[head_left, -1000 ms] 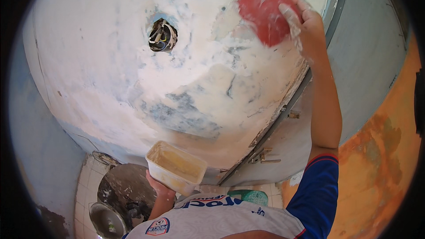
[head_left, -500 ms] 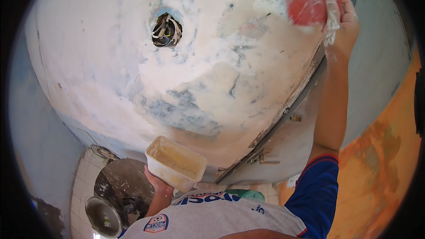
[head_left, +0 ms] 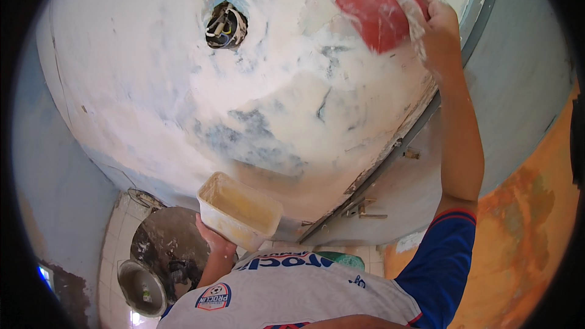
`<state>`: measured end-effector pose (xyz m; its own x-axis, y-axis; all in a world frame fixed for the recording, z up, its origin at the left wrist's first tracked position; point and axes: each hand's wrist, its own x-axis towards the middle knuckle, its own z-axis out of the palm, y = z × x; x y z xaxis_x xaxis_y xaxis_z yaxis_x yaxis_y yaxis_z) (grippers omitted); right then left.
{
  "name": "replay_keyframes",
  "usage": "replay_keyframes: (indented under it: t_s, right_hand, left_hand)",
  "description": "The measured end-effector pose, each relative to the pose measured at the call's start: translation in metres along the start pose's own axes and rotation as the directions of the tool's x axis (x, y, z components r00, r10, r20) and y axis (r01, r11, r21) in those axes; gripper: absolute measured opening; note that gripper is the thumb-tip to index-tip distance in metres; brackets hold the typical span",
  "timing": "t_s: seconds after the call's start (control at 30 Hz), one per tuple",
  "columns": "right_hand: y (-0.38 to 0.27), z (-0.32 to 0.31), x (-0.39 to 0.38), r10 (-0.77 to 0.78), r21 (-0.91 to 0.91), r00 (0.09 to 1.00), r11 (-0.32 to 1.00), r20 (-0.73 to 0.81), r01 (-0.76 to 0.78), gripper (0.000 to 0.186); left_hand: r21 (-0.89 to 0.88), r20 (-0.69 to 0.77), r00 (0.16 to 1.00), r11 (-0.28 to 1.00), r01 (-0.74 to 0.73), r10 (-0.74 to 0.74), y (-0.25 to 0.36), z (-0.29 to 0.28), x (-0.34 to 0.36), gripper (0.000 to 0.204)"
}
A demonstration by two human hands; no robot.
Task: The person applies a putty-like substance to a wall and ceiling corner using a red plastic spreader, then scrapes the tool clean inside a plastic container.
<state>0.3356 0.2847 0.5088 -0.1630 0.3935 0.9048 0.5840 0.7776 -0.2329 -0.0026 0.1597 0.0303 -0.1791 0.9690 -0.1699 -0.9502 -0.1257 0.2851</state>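
Observation:
My right hand point(head_left: 434, 24) grips a red flat plastic spreader point(head_left: 379, 11) smeared with white filler, its blade against the wall or close to it at the upper right. White paste coats my right fingers. Low in the view, my left hand point(head_left: 217, 242) holds a cream rectangular plastic tub point(head_left: 239, 210) from its left side and below. Yellowish residue lines the inside of the tub. The wall point(head_left: 183, 103) is patchy white, with bluish-grey bare spots and a crack near its middle.
A round hole with loose wires point(head_left: 226, 25) opens in the wall. Along its right runs a grey door frame point(head_left: 420, 122), beside a door with a handle point(head_left: 372, 209). Below left stand a round dark-topped table point(head_left: 170, 237) and a metal pot point(head_left: 142, 288).
My right hand has swept the red spreader to the left and slightly down across the wall, turning it. The tub in my left hand has barely shifted.

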Motion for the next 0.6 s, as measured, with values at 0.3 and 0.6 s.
replay_keyframes:
  t_s: [0.3, 0.6]
  right_hand:
    - [0.002, -0.006, 0.002, 0.009, 0.284, 0.986, 0.958, -0.166, 0.039, 0.027]
    - [-0.002, -0.005, 0.008, 0.036, 0.19, 0.975, 0.982, -0.22, 0.007, 0.029]
  left_hand:
    - [0.007, 0.066, 0.997, 0.999, -0.041, 0.04, -0.002, 0.009, 0.009, 0.07]
    - [0.022, -0.005, 1.0, 1.0, -0.009, 0.009, -0.005, 0.003, 0.005, 0.072]
